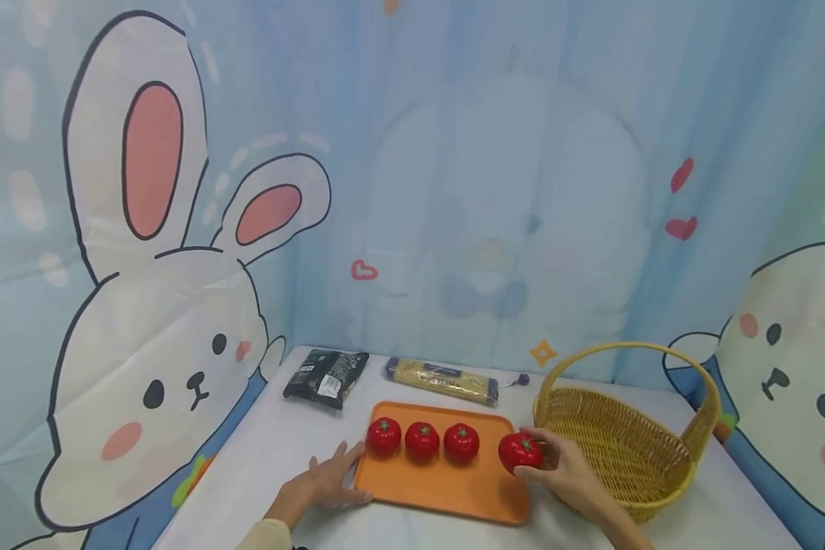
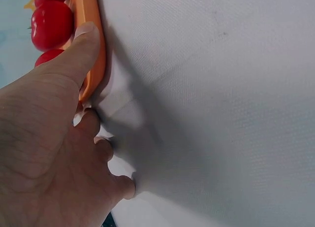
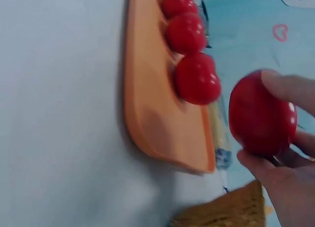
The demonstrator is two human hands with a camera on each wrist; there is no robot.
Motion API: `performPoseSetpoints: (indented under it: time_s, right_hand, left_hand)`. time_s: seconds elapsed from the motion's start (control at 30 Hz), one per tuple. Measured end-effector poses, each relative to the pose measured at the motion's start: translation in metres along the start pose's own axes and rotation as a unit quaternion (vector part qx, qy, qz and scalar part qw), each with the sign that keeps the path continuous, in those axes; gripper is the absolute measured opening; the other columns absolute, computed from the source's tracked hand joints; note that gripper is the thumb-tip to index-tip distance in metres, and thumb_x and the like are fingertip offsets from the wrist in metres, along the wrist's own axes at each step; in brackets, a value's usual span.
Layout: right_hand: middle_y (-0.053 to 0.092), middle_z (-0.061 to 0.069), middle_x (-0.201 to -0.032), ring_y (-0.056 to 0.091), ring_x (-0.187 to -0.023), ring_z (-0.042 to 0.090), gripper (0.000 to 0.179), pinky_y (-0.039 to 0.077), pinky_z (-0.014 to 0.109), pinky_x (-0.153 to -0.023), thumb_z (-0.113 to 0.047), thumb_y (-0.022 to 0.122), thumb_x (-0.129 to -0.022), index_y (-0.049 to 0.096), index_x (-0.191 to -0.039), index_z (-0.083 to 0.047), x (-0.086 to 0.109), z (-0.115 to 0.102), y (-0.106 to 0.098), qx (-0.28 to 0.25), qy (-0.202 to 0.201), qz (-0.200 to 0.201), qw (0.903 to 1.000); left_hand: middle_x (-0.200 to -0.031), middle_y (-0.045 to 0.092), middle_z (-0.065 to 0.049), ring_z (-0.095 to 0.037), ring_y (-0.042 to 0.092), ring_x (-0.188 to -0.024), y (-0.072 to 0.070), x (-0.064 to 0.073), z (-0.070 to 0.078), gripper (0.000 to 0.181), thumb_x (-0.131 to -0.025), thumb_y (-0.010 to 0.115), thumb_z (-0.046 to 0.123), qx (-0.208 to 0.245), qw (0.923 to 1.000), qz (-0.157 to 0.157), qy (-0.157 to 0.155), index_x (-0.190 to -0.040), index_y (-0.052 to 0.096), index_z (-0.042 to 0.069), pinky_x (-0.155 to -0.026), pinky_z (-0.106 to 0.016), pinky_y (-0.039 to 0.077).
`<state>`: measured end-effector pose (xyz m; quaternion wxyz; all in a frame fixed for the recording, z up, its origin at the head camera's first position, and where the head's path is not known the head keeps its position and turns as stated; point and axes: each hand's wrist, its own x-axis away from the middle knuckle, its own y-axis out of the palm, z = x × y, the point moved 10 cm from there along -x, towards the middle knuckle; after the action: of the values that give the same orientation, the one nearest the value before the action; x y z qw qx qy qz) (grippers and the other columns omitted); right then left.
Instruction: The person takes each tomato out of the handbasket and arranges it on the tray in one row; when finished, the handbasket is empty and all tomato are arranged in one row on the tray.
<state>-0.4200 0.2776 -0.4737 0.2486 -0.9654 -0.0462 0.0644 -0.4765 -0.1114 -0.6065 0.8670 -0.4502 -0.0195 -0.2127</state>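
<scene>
My right hand grips a red tomato with a green top between thumb and fingers. In the right wrist view this held tomato is up off the orange tray, near the tray's right end. Three more tomatoes stand in a row along the back of the tray, the nearest to that hand being the right one. At the tray's left end, my left hand has its fingers spread. Its thumb rests on the tray's rim in the left wrist view.
A yellow wicker basket with a tall handle stands right of the tray. Behind the tray lie a black packet and a long gold-coloured packet. A blue curtain printed with rabbits hangs behind the white table.
</scene>
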Motion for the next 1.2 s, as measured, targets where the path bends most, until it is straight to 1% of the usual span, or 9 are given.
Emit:
performPoseSetpoints:
  time_s: [0.13,0.27,0.4,0.47,0.53,0.63,0.77,1.03,1.2]
  right_hand:
    - [0.066,0.031,-0.135,0.069,-0.121,0.044,0.073,0.062,0.05,-0.1,-0.002,0.091,-0.084,0.055,-0.145,0.013,-0.006,-0.002,0.015,0.046,-0.004,0.034,0.9983]
    - [0.063,0.032,-0.137,0.062,-0.128,0.049,0.074,0.057,0.059,-0.106,-0.006,0.09,-0.087,0.052,-0.147,0.013,-0.009,-0.001,0.033,0.098,-0.001,0.058,0.9935]
    - [0.057,0.036,-0.143,0.056,-0.135,0.053,0.071,0.047,0.068,-0.114,-0.004,0.085,-0.092,0.046,-0.149,0.015,-0.014,0.003,0.042,0.132,0.0,0.085,0.9876]
    - [0.054,0.039,-0.146,0.052,-0.139,0.055,0.072,0.042,0.07,-0.117,-0.002,0.082,-0.094,0.042,-0.15,0.016,-0.017,0.007,0.045,0.136,0.007,0.095,0.9862]
    - [0.05,0.04,-0.149,0.048,-0.142,0.056,0.073,0.039,0.07,-0.119,-0.003,0.081,-0.095,0.039,-0.152,0.016,-0.019,0.012,0.048,0.137,0.018,0.098,0.9855]
    - [0.046,0.041,-0.152,0.044,-0.145,0.056,0.074,0.036,0.069,-0.121,-0.003,0.079,-0.097,0.036,-0.154,0.016,-0.021,0.02,0.052,0.133,0.028,0.106,0.985]
    - [0.045,0.042,-0.152,0.044,-0.145,0.058,0.073,0.036,0.069,-0.122,-0.002,0.078,-0.097,0.036,-0.153,0.017,-0.022,0.029,0.053,0.132,0.028,0.12,0.9835]
    - [0.045,0.043,-0.152,0.044,-0.145,0.058,0.073,0.038,0.069,-0.121,-0.004,0.078,-0.097,0.037,-0.154,0.016,-0.023,0.043,0.048,0.123,0.043,0.143,0.9811]
    - [0.046,0.041,-0.152,0.045,-0.145,0.057,0.074,0.039,0.069,-0.119,-0.009,0.078,-0.099,0.037,-0.155,0.014,-0.025,0.049,0.046,0.125,0.06,0.139,0.9806]
  left_hand:
    - [-0.173,0.031,-0.027,-0.052,0.028,-0.159,-0.002,0.001,-0.004,0.108,-0.083,0.084,0.068,0.004,1.0,0.003,-0.001,-0.167,0.04,0.019,-0.122,-0.084,0.006]
    - [-0.172,0.032,-0.027,-0.051,0.026,-0.16,-0.005,0.011,-0.005,0.11,-0.082,0.083,0.07,0.001,0.9999,0.01,-0.001,-0.167,0.039,0.016,-0.121,-0.085,0.005]
    - [-0.171,0.035,-0.027,-0.05,0.027,-0.16,-0.017,0.036,0.02,0.101,-0.087,0.084,0.06,-0.006,0.9998,0.015,-0.015,-0.166,0.042,0.014,-0.123,-0.083,0.007]
    - [-0.172,0.035,-0.025,-0.048,0.027,-0.161,-0.019,0.041,0.026,0.098,-0.089,0.084,0.057,-0.011,0.9995,0.01,-0.027,-0.167,0.041,0.015,-0.124,-0.081,0.008]
    - [-0.172,0.034,-0.024,-0.048,0.027,-0.161,-0.018,0.04,0.026,0.097,-0.089,0.084,0.056,-0.016,0.9993,0.006,-0.035,-0.167,0.041,0.017,-0.125,-0.08,0.008]
    - [-0.174,0.032,-0.023,-0.048,0.025,-0.161,-0.007,0.022,0.005,0.106,-0.084,0.083,0.067,-0.002,0.9996,0.002,-0.029,-0.168,0.039,0.021,-0.125,-0.081,0.006]
    - [-0.174,0.031,-0.024,-0.05,0.027,-0.16,0.001,0.012,-0.005,0.11,-0.08,0.084,0.07,0.012,0.9996,-0.001,-0.025,-0.168,0.04,0.021,-0.123,-0.083,0.004]
    - [-0.173,0.032,-0.026,-0.051,0.027,-0.16,-0.009,0.031,0.024,0.102,-0.087,0.083,0.063,-0.01,0.9996,0.004,-0.026,-0.168,0.039,0.018,-0.125,-0.08,0.005]
    - [-0.172,0.034,-0.026,-0.05,0.028,-0.159,-0.012,0.036,0.031,0.1,-0.087,0.084,0.059,-0.006,0.9997,0.006,-0.023,-0.167,0.041,0.016,-0.125,-0.08,0.007]
